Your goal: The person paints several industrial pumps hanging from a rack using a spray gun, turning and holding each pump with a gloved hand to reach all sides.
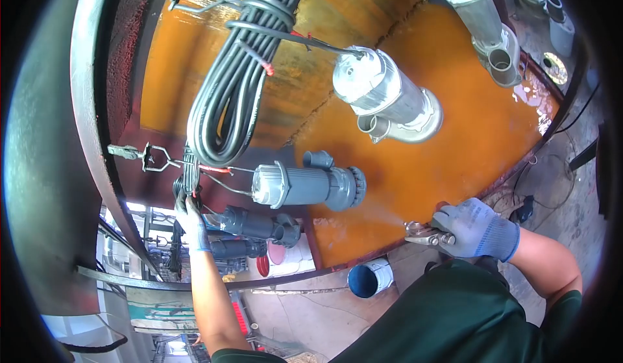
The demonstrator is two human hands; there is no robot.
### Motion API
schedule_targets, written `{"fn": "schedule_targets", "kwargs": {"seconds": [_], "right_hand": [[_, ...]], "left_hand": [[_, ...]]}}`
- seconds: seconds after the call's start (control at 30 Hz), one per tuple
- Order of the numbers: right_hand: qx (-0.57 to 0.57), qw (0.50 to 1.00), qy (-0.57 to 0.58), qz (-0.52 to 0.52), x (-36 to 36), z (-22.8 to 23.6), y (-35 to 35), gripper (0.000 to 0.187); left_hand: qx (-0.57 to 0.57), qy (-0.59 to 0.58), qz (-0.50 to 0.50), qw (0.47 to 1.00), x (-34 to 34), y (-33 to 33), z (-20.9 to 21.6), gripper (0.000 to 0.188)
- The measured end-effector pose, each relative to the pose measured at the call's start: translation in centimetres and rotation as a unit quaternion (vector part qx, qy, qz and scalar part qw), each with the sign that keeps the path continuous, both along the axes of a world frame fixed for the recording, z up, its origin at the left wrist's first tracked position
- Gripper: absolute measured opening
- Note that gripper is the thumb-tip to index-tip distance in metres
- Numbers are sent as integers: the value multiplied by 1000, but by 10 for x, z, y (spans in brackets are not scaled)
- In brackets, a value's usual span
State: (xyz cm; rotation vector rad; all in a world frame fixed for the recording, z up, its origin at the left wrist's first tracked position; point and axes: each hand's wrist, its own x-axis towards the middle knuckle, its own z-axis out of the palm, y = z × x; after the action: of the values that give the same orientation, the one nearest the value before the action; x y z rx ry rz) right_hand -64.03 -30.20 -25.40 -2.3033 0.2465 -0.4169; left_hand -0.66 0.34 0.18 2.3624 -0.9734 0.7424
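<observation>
My right hand (477, 230), in a grey-blue knit glove, is wrapped round a metal spray gun (429, 235). A pale mist leaves its nozzle toward a hanging pump (311, 186), which is mostly grey with a bright, shiny top end. My left hand (190, 221), also gloved, is closed on the cable bundle (189, 173) beside that pump; the fingers are partly hidden. Farther off hangs a bare silver pump (389, 97), joined to a large coil of black cable (230, 103).
An orange-stained booth panel (467, 136) stands behind the pumps. Darker grey pumps (250, 223) hang at lower left, below a curved metal rail (87, 97) with hooks. Another silver pump (477, 12) is at upper right. A bucket (376, 277) and white tubs (292, 259) stand on the floor.
</observation>
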Motion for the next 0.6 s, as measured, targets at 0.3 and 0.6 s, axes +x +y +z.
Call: {"fn": "schedule_targets", "kwargs": {"seconds": [0.3,0.6], "right_hand": [[171,977,-102,-81,22,39,10,19],[210,967,114,-86,-13,-22,25,26]], "left_hand": [[69,-135,-91,984,-8,20,30,40],[-263,-51,-85,960,-77,39,-88,38]]}}
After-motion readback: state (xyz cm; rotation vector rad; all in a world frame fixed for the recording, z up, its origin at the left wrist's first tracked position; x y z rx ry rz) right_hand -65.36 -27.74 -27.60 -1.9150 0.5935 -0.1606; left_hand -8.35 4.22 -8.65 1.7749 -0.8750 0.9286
